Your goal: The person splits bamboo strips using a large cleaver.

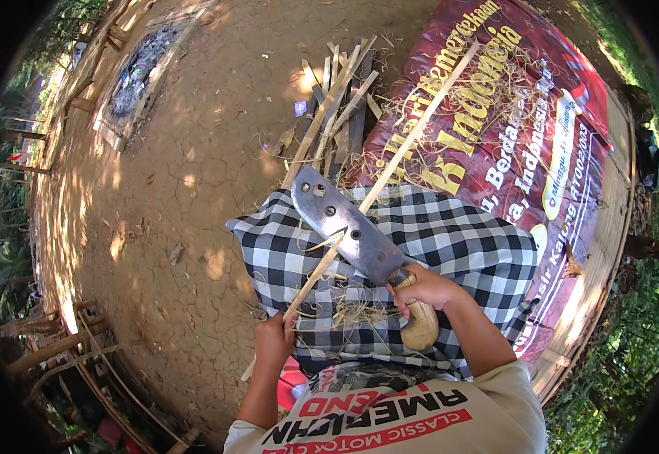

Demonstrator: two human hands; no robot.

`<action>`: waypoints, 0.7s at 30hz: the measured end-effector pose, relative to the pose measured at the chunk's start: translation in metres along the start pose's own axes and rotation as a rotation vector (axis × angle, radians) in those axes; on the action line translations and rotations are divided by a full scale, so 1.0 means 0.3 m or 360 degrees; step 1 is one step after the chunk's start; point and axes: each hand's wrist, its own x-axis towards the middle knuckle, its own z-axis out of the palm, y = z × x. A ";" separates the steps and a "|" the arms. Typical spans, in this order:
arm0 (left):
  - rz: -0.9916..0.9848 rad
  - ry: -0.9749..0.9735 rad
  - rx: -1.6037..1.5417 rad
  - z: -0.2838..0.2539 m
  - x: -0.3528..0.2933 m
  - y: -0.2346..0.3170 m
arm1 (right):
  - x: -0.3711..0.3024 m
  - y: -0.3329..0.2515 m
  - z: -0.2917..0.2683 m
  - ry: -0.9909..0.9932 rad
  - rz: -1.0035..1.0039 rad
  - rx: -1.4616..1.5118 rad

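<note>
My left hand (pixel 272 339) is closed round the near end of a long, pale bamboo strip (pixel 421 127). The strip slants away to the upper right, passing under a broad cleaver (pixel 361 244). Its dark, flat blade has several round holes and lies across the strip, where a thin curl of shaving lifts at the edge. Wrapped round the curved wooden handle are the fingers of my right hand (pixel 424 290). Beneath both hands a black-and-white checked cloth (pixel 477 246) covers my lap. Fine shavings (pixel 359 312) are scattered on it.
A dark red printed banner (pixel 390 140) with more shavings covers a bamboo platform (pixel 618 200) to the right. Split wooden strips (pixel 352 94) lie heaped ahead. Cracked earth (pixel 186 250) spreads left, with a framed ash pit (pixel 146 72) at the far left.
</note>
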 end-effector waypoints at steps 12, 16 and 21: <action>-0.0012 -0.0041 0.0001 -0.010 0.009 -0.008 | 0.015 0.066 0.003 -0.0410 0.0040 0.0571; -0.0027 0.0022 0.0002 -0.007 -0.001 0.019 | -0.026 0.013 0.047 0.0034 -0.0092 0.0198; -0.0037 -0.0012 -0.0075 -0.002 0.006 0.019 | -0.055 -0.048 0.009 0.0543 -0.0364 0.0022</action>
